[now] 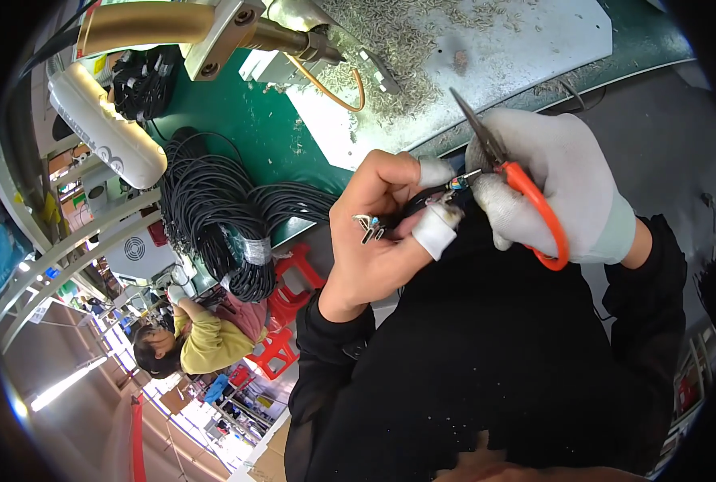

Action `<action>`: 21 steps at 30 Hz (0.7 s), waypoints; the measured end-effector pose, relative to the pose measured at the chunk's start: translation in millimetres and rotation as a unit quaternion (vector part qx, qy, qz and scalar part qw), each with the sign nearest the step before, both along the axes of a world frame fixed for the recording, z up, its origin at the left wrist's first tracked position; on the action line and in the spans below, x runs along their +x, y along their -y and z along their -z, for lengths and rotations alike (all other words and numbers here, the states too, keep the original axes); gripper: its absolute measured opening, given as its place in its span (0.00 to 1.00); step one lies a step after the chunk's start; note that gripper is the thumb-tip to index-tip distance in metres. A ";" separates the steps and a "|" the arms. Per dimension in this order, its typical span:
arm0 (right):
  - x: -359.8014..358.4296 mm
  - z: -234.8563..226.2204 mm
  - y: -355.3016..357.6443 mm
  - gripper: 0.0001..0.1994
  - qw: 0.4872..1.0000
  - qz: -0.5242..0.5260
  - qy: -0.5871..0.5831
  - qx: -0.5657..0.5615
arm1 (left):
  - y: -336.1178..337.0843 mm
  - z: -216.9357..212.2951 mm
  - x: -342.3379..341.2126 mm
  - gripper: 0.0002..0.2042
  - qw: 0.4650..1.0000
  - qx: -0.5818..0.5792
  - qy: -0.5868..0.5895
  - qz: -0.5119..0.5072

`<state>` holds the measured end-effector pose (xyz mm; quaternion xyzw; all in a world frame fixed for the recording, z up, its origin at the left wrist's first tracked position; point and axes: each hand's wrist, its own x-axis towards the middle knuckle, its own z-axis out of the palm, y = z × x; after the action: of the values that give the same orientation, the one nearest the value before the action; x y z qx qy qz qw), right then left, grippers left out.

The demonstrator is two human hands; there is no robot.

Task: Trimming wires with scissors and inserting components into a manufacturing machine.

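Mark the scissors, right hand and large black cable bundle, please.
Scissors (528, 189): head view, on the orange handle.
Right hand (568, 173): head view, on its gloved back.
Large black cable bundle (213, 201): head view, on the loops.

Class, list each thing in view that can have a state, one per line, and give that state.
Left hand: closed on a cable end, fingertips covered
Right hand: gloved, gripping scissors
Cable end: pinched, wires exposed
Scissors: held; blade gap unclear
Cable bundle: looped, bound
Grey board: strewn with clippings
White lamp: lit
Ceiling tube: lit
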<state>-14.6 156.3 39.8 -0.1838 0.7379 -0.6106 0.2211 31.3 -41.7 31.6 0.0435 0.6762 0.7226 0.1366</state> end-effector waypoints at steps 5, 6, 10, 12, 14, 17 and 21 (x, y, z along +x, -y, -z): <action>-3.7 -10.3 4.7 0.03 0.963 -0.006 0.260 -0.078 | 7.6 5.5 0.6 0.12 0.997 -0.063 -0.040 -0.021; -4.0 -9.7 5.2 0.03 0.953 -0.021 0.287 -0.093 | 8.8 4.9 -1.1 0.12 0.997 -0.062 -0.040 -0.021; 2.6 17.0 9.5 0.04 0.999 0.032 -0.024 -0.016 | 9.1 2.6 -10.8 0.09 0.972 0.117 0.197 -0.045; 2.6 24.1 9.7 0.06 0.986 0.067 -0.150 0.015 | 2.7 5.9 -10.1 0.08 0.981 0.056 0.149 -0.113; 2.6 28.2 9.8 0.09 0.907 0.133 -0.393 0.075 | 0.0 6.0 -9.3 0.08 0.981 0.025 0.125 -0.148; 8.2 17.8 4.9 0.11 0.900 0.075 -0.392 0.176 | -3.5 2.5 -9.2 0.07 0.986 -0.038 0.083 -0.141; 13.7 19.3 0.1 0.08 0.921 0.027 -0.335 0.200 | -3.9 3.6 -10.3 0.07 0.988 -0.030 0.053 -0.141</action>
<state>-0.9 156.2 20.4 -0.3094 0.8802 -0.3592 -0.0233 21.0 -37.7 28.0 -0.0943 0.6891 0.7150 0.0703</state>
